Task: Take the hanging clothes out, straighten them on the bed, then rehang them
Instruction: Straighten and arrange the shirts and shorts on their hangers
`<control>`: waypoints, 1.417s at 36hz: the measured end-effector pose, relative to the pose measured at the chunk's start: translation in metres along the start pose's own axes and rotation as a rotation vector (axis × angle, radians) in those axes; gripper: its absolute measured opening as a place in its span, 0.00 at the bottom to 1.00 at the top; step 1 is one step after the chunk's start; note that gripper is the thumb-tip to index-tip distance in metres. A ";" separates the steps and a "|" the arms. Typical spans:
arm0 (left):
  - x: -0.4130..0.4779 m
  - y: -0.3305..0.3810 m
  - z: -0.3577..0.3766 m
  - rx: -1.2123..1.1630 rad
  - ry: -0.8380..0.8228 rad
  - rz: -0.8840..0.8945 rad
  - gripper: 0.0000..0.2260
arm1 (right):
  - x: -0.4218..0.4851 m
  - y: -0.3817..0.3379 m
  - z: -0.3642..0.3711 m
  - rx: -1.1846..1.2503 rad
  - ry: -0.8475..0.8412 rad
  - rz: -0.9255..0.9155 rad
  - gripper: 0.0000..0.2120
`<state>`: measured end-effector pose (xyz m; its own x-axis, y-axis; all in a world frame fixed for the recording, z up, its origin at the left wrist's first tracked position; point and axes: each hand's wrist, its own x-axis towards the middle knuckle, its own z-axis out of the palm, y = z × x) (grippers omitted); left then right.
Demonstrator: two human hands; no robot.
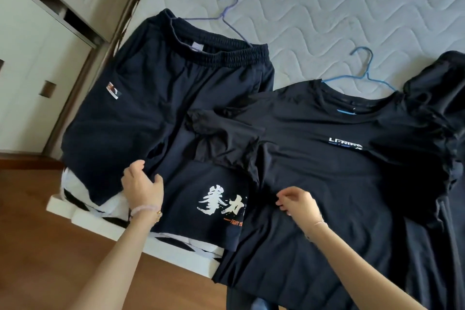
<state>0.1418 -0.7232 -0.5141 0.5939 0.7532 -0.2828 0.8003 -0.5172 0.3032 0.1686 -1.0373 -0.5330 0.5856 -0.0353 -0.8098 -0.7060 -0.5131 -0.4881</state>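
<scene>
shorts point(156, 98): dark, elastic waist; lying flat on the bed point(327, 7) at its left edge, legs hanging over the side toward the floor point(37, 246); purple hanger point(227, 16) at the waistband, hook out on the mattress
t-shirt point(327, 184): black, white chest print; front up on the bed to the right of the shorts, one sleeve overlapping them; blue hanger point(364, 68) in the neck, hook showing above the collar
left hand point(142, 184): fingers and thumb curled on a fold of the shorts near the leg; gripping cloth
right hand point(297, 201): fingertips drawn together, pinching the t-shirt's cloth at mid-body near its side
step, judged: straightening on the bed; rehanging not yet done
handling, judged: both garments light, limp and soft; no stiffness, so a pull at one spot only bunches the cloth; thin knit may slide on the quilted cover
where to hold, judged: hems and side seams for smoothing, pulling outward with both hands; for lifting, take the hanger hooks, not the cloth
risk, judged: shorts may slip off the bed edge
</scene>
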 end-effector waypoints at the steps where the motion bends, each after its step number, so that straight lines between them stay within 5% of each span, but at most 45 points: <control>1: -0.003 0.010 0.004 -0.030 -0.022 0.055 0.19 | 0.007 -0.005 -0.013 -0.002 0.048 -0.022 0.06; 4: -0.009 0.051 0.019 -0.182 -0.170 0.132 0.19 | 0.029 -0.026 -0.048 -0.079 0.171 -0.092 0.08; 8: -0.004 0.101 0.038 -0.350 -0.269 0.000 0.22 | 0.058 -0.060 -0.085 -0.172 0.259 -0.195 0.12; 14: 0.010 0.168 0.045 -0.067 -0.024 0.409 0.19 | 0.107 -0.091 -0.143 -0.430 0.339 -0.346 0.20; 22: 0.048 0.247 0.087 0.184 -0.526 0.682 0.18 | 0.154 -0.110 -0.177 -0.653 0.397 -0.452 0.22; 27: 0.052 0.269 0.102 0.446 -0.506 0.730 0.16 | 0.177 -0.117 -0.185 -0.768 0.403 -0.553 0.23; 32: 0.066 0.277 0.105 0.446 -0.618 0.652 0.09 | 0.196 -0.129 -0.184 -0.831 0.438 -0.589 0.16; 35: 0.070 0.279 0.099 0.482 -0.607 0.672 0.10 | 0.200 -0.138 -0.185 -0.890 0.469 -0.562 0.09; 44: 0.097 0.295 0.084 -0.001 -0.488 0.722 0.09 | 0.212 -0.179 -0.217 -0.830 0.646 -0.605 0.06; 51: 0.095 0.307 0.093 0.222 -0.293 0.796 0.11 | 0.221 -0.173 -0.221 -0.643 0.544 -0.571 0.11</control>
<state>0.4518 -0.8483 -0.5323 0.9556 0.0159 -0.2942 0.1184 -0.9351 0.3341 0.5088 -1.1461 -0.5556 0.9830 0.0559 -0.1750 -0.0107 -0.9335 -0.3584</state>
